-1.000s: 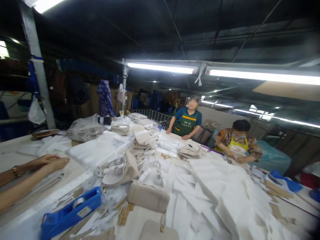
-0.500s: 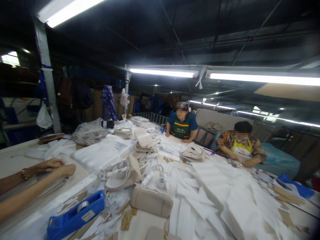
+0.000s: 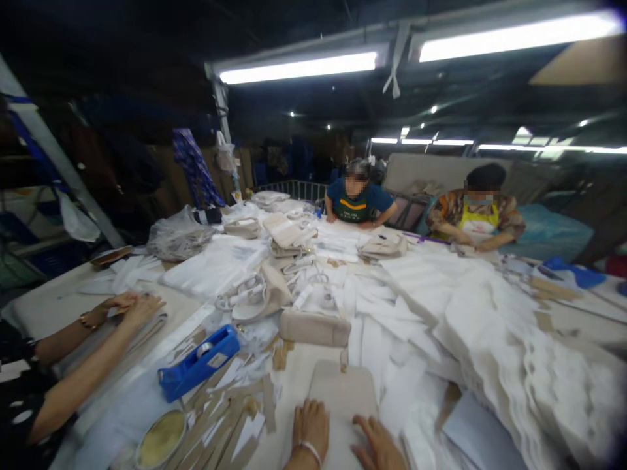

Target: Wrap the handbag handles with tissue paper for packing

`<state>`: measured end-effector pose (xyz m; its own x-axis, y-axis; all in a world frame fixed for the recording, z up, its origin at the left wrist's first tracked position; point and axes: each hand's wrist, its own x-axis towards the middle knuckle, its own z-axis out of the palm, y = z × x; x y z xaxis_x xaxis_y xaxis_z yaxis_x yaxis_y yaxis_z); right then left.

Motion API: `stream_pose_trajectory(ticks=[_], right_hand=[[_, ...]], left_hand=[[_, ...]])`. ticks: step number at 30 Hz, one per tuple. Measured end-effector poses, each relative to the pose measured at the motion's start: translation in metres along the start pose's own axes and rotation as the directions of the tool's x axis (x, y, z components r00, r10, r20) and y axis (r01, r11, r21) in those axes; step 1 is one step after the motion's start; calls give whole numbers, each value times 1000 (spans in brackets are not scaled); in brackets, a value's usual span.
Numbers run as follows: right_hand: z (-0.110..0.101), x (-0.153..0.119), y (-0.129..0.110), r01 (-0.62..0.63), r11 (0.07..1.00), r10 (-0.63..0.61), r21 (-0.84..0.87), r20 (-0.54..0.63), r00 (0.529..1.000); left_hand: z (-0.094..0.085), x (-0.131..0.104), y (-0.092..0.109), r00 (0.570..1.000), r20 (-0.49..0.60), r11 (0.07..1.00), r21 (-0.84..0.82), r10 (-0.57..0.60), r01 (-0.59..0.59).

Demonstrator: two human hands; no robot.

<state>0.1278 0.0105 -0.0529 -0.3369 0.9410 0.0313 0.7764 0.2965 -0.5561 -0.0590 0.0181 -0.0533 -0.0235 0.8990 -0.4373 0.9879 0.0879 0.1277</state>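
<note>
Your left hand (image 3: pixel 311 431) rests at the near left edge of a flat, beige bag (image 3: pixel 343 385) with rounded far corners, its fingers side by side; whether they grip it, the view cannot tell. Your right hand (image 3: pixel 379 447), fingers apart, is at the bag's near right edge. The bag lies near you on the pale bench (image 3: pixel 59 297), beside thin white sheets (image 3: pixel 394 378) on the right. A blue plastic tape dispenser (image 3: pixel 189 372) sits left.
</note>
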Motion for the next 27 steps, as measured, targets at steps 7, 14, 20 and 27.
stream_pose_trajectory(ticks=[7,14,20,27], right_hand=[[3,-8,8,-14,1000,15,-9,179,984],[-3,-6,4,-35,998,44,-50,188,981],[-12,-2,-4,-55,998,62,-37,229,971],[-7,-8,-10,-89,996,89,-10,201,975]], left_hand=[[20,9,-4,976,-175,977,-191,-127,93],[12,3,-10,930,-354,977,-212,-101,26],[13,-20,-6,847,-168,841,-123,505,-526],[23,-29,-13,838,2,825,-179,545,-536]])
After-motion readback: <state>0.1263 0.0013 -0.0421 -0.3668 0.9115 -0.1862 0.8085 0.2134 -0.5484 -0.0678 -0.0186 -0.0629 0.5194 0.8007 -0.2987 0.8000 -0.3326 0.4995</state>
